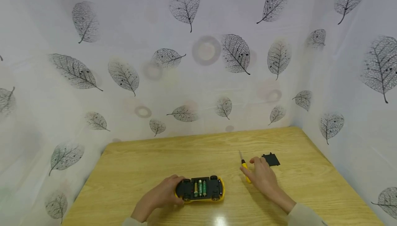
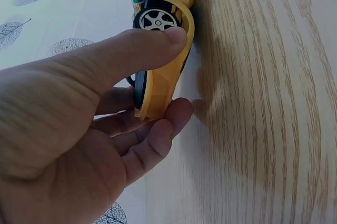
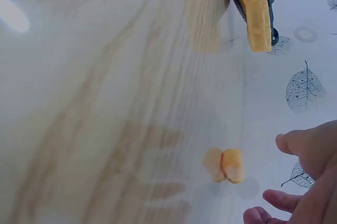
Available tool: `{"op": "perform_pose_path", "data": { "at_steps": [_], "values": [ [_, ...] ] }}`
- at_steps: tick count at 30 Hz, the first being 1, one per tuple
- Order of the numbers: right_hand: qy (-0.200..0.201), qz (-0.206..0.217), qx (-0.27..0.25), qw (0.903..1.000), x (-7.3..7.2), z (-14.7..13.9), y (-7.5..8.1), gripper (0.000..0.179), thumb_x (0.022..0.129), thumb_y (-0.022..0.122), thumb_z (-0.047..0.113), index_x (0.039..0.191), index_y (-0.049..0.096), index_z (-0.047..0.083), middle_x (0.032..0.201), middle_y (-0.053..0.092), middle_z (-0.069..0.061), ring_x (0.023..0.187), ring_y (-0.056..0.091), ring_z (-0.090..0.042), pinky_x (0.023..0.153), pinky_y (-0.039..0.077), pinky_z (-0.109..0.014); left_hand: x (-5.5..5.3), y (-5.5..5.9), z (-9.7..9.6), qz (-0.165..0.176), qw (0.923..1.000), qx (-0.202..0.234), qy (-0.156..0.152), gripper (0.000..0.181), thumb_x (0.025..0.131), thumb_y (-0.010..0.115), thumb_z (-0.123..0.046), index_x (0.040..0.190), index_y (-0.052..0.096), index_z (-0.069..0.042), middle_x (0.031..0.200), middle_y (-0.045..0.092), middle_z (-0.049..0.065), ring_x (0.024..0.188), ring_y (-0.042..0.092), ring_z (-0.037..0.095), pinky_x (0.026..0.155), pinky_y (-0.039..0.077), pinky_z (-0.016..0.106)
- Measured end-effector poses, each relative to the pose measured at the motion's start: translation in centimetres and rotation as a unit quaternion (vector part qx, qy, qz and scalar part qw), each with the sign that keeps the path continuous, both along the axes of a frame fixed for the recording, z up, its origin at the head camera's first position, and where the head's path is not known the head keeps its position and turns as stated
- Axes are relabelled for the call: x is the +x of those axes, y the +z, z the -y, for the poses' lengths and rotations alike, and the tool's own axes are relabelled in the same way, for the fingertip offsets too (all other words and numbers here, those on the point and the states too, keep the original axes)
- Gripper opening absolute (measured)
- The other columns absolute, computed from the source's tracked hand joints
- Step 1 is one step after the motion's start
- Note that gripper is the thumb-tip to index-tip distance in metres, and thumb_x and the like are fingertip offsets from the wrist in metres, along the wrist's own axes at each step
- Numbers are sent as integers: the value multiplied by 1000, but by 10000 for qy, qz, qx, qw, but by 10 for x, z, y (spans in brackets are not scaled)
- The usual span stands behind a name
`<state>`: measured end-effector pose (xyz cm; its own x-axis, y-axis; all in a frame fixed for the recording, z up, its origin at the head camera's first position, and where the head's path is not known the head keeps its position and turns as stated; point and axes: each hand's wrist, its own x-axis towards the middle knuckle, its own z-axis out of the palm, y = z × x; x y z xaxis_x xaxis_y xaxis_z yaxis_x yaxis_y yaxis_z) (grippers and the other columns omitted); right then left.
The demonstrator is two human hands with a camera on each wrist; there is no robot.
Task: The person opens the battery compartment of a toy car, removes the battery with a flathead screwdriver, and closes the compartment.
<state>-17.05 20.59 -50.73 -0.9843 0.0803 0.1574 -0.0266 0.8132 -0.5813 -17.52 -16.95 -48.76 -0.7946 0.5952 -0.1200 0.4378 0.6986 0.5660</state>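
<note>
A yellow toy car lies wheels up at the front of the table, its black underside facing me. Three green-and-gold batteries sit in the uncovered compartment. My left hand grips one end of the car, with the thumb along the side by a wheel and the fingers round the end. My right hand hovers by a yellow-handled screwdriver, fingers spread and loosely bent. In the right wrist view, the end of the screwdriver's handle shows apart from the fingertips.
A black battery cover lies just beyond the right hand. The wooden table is bordered at the back and sides by white sheeting printed with grey leaves.
</note>
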Motion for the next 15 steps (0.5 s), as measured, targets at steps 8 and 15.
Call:
{"op": "perform_pose_path", "data": {
  "at_steps": [8,15],
  "values": [
    [260,-418,-318,9983,-1,7,5,46,96,75,32,122,64,-4,118,59,-18,105,59,-32,82,52,-48,1,4,-1,84,9999,-59,45,71,76,91,-23,137,61,-5,115,61,5,100,58,23,88,53,48],
    [578,-368,-654,9955,3,19,9,40,97,74,27,121,63,-3,118,60,-16,100,59,-30,83,52,-43,2,4,-1,72,9999,-54,70,71,75,91,-22,137,61,-5,114,60,4,101,58,23,89,52,49]
  ]
}}
